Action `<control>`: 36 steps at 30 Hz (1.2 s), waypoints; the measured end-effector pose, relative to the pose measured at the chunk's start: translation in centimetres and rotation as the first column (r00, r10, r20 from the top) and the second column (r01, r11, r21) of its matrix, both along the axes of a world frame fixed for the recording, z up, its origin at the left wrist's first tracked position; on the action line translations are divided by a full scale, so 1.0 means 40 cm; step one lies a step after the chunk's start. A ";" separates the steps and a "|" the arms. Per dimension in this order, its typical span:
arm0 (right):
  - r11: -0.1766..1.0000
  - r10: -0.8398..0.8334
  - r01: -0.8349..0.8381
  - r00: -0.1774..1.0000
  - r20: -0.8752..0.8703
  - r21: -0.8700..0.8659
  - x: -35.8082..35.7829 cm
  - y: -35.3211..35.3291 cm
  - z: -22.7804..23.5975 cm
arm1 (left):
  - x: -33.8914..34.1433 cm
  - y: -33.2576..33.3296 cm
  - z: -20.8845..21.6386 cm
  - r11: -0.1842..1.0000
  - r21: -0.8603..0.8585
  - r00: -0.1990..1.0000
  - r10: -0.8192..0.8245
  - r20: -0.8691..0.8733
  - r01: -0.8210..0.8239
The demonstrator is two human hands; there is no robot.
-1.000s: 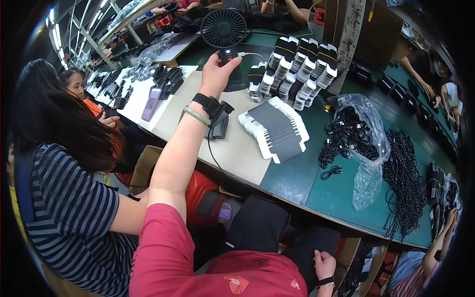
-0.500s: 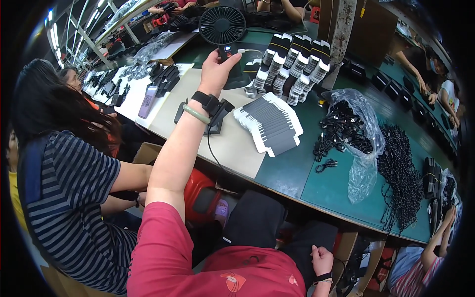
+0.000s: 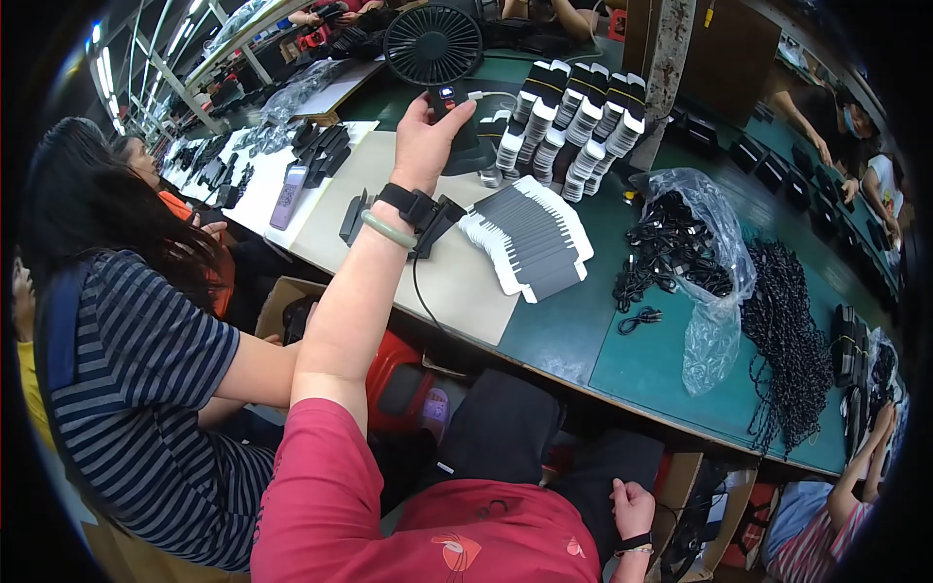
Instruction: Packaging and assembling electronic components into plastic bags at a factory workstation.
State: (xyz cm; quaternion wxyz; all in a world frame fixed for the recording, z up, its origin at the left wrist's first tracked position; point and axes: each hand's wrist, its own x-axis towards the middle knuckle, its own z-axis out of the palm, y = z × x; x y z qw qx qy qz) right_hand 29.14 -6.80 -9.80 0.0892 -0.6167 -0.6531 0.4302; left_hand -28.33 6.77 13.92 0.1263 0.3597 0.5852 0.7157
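Observation:
My left hand [image 3: 424, 146] is closed around the handle of a dark green fan [image 3: 432, 44], its thumb beside a small lit display. A white cable [image 3: 494, 94] runs into the handle from the right. On my lap rests my right hand [image 3: 634, 507], fingers curled in and nothing visible in them. Below my left wrist, partly hidden by it, a black device [image 3: 437, 231] with a cord sits on the beige mat. Just right of it lies a fanned stack of grey-and-white card pieces [image 3: 535, 243]. Strapped bundles of similar pieces [image 3: 583, 121] stand behind.
Right of the cards, a clear plastic bag [image 3: 714, 340] spills black cables [image 3: 671, 253] beside a heap of black cords [image 3: 789, 340]. A purple phone-shaped thing [image 3: 288, 197] lies left. A co-worker in a striped shirt [image 3: 155, 340] sits close on my left. A metal post [image 3: 669, 83] rises behind.
My left hand keeps its grip on the fan, and my right hand stays on my lap. The striped-shirt co-worker's forearm has shifted slightly right, and the view has moved a little.

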 end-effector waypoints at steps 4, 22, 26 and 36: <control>1.000 -0.020 0.019 1.000 -0.015 -0.021 -0.002 0.000 0.003 | 0.021 -0.001 0.001 1.000 0.017 1.000 0.011 0.002 -0.011; 0.998 -0.027 0.026 0.999 -0.021 -0.056 -0.008 0.007 0.018 | 0.020 0.000 -0.009 0.999 0.019 0.999 0.034 -0.033 -0.033; 0.998 -0.019 0.018 1.000 -0.011 -0.054 -0.010 0.010 0.018 | 0.010 0.001 -0.011 0.999 0.023 0.998 0.046 -0.052 -0.045; 0.996 -0.029 0.029 1.000 0.000 -0.080 -0.019 0.016 0.025 | -0.003 0.002 -0.018 0.998 0.046 0.996 0.045 -0.072 -0.041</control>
